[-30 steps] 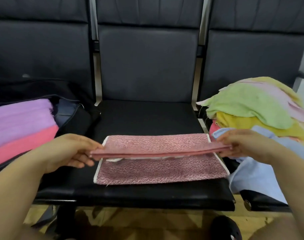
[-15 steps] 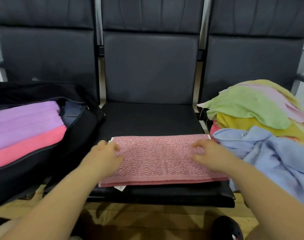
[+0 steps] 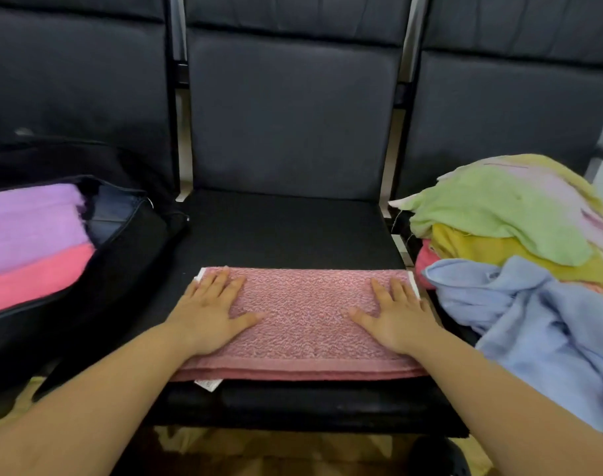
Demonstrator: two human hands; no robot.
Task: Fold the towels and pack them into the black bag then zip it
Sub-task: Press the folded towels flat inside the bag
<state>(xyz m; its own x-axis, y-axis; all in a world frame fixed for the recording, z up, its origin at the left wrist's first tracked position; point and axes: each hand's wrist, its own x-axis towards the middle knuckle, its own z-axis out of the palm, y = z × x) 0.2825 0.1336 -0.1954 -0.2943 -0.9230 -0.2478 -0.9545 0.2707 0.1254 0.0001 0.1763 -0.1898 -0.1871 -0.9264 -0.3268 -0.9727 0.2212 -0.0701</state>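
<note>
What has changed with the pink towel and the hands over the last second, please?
The hands let go of the far edge they had pinched and brought over: the pink towel now lies folded in half on the seat. The left hand and right hand spread out flat, pressing its two ends. The black bag with its packed towels and the unfolded pile stayed put.

1 head-worn wide-angle view looks forward and down from close above the middle seat (image 3: 286,235), facing the row of 3 backrests; both forearms enter from the bottom edge, left hand (image 3: 209,312) and right hand (image 3: 394,317) near centre
</note>
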